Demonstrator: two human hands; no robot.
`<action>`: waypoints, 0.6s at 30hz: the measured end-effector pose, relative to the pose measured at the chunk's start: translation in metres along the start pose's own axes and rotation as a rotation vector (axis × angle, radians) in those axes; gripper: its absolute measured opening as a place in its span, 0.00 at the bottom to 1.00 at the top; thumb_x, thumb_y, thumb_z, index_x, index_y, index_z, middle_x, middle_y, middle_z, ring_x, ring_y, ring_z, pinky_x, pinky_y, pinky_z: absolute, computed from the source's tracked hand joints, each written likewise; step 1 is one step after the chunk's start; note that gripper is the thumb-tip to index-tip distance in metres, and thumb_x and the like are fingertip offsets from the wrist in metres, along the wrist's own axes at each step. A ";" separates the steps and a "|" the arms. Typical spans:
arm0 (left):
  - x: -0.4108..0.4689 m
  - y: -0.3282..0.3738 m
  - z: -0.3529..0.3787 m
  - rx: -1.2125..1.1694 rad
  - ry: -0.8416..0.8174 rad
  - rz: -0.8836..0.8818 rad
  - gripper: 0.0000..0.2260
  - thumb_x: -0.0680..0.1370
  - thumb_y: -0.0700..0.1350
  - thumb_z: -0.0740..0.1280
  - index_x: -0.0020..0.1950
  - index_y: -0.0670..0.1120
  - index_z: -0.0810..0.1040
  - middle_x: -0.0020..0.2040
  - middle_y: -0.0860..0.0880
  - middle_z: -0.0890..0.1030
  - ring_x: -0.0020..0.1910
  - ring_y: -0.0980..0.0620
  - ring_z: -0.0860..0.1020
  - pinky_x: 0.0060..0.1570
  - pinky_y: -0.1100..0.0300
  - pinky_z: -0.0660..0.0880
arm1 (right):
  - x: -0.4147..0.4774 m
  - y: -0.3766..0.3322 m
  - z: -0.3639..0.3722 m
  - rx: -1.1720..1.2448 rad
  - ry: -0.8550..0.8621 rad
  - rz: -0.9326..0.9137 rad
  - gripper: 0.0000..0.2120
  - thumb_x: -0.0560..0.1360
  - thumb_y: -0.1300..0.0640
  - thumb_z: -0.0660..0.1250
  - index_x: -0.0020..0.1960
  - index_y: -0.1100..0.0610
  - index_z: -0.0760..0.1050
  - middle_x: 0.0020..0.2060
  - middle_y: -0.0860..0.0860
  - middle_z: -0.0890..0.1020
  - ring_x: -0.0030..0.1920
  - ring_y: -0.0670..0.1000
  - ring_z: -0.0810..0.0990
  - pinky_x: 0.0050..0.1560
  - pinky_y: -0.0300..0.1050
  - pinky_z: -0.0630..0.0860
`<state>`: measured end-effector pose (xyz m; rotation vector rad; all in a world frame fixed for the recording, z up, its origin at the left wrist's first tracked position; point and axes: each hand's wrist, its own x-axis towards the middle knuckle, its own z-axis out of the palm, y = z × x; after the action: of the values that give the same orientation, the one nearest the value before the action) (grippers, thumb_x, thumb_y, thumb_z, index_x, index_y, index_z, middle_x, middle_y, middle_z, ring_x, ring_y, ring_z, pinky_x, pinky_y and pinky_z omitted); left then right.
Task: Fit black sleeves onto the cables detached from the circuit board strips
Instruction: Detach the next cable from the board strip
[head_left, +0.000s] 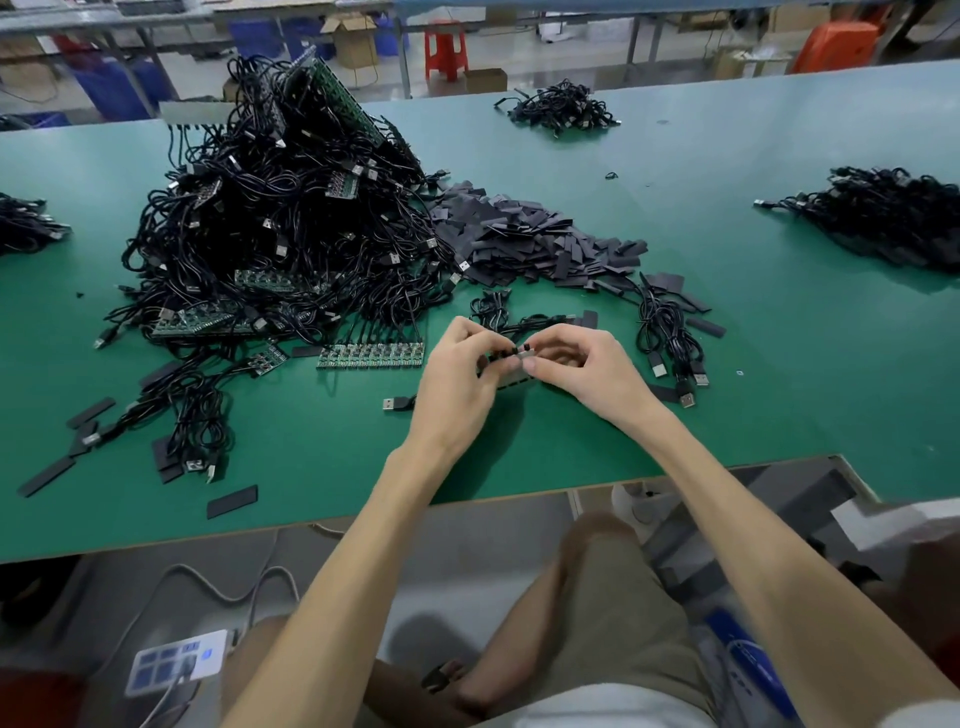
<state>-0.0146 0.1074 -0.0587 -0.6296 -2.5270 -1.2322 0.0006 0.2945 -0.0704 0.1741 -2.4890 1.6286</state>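
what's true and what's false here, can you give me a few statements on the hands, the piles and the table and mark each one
1. The left hand and the right hand both pinch a small part between them, above the table. True; the part is too blurred to name.
2. The sleeve pile lies to the left of the big cable heap. False: it lies to the heap's right.
3. A circuit board strip lies flat on the table just left of the left hand. True.
4. The table top is red. False: it is green.
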 end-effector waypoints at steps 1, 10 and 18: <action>0.000 0.001 0.004 -0.007 -0.013 -0.009 0.06 0.78 0.44 0.74 0.53 0.44 0.85 0.49 0.51 0.77 0.42 0.60 0.73 0.47 0.68 0.71 | 0.000 0.001 0.000 0.002 0.004 0.007 0.08 0.75 0.58 0.77 0.53 0.57 0.84 0.45 0.49 0.87 0.47 0.47 0.85 0.49 0.39 0.78; 0.000 -0.001 0.011 -0.020 -0.004 -0.085 0.04 0.78 0.49 0.72 0.51 0.51 0.83 0.49 0.55 0.77 0.41 0.58 0.78 0.47 0.52 0.78 | -0.002 -0.002 0.002 -0.063 0.073 -0.002 0.05 0.74 0.60 0.77 0.47 0.58 0.82 0.41 0.50 0.86 0.43 0.50 0.84 0.43 0.37 0.76; 0.000 0.002 0.016 -0.028 0.010 -0.164 0.05 0.76 0.50 0.72 0.47 0.54 0.76 0.43 0.57 0.78 0.38 0.53 0.76 0.40 0.52 0.76 | -0.003 -0.003 0.000 -0.056 0.071 0.021 0.05 0.72 0.63 0.77 0.46 0.60 0.82 0.41 0.51 0.87 0.43 0.49 0.85 0.46 0.46 0.80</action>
<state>-0.0148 0.1214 -0.0671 -0.4276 -2.6013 -1.3225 0.0041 0.2932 -0.0681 0.0820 -2.4878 1.5431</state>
